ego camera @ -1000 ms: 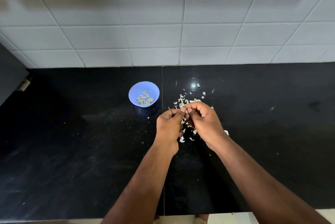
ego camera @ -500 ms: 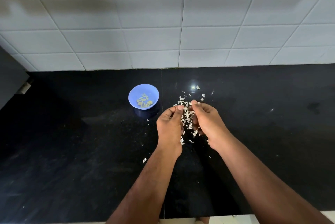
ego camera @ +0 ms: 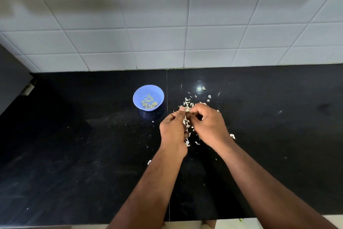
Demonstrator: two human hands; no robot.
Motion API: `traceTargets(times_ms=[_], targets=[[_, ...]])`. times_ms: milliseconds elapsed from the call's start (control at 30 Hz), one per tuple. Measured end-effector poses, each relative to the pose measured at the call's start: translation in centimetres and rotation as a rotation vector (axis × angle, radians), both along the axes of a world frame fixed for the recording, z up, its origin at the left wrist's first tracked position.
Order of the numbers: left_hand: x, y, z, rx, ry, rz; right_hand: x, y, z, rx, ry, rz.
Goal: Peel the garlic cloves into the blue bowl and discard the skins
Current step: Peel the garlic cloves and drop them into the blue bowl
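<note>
Both hands (ego camera: 193,125) rejoined, pinching garlic clove (ego camera: 187,110).

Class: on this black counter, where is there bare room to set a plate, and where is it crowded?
Bare counter lies left of the blue bowl, and at the far right. Crowded: garlic skins scattered around the left hand and right hand.
</note>
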State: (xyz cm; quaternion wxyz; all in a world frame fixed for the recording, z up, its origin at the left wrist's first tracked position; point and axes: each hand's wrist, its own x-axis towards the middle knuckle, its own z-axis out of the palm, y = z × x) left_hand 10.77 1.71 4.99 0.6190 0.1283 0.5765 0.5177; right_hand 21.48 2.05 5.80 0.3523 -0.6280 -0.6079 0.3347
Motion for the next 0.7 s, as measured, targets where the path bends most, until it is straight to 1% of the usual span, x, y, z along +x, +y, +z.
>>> traceTargets(times_ms=[67,167,200,300,467,600,700], targets=[[-0.1,0.0,0.1,0.016,0.013,0.007,-0.1,-0.1,-0.1,-0.013,0.091,-0.036],[-0.2,-0.1,0.3,0.048,0.027,0.011,-0.6,0.0,0.3,-0.140,0.308,-0.134],[-0.2,-0.2,0.4,0.063,0.026,0.008,-0.6,0.1,0.4,-0.158,0.310,-0.146],[0.1,-0.4,0.7,0.087,0.051,0.014,-0.3,0.4,0.5,-0.105,0.184,-0.102],[0.1,-0.1,1.0,0.070,0.085,0.001,-0.5,0.1,0.1,-0.021,0.148,-0.086],[-0.4,0.4,1.0,-0.030,0.140,0.021,-0.5,-0.1,0.0,0.008,0.241,-0.136],[-0.9,0.3,1.2,-0.056,0.111,-0.010,-0.5,0.0,0.5,-0.028,0.375,-0.166]])
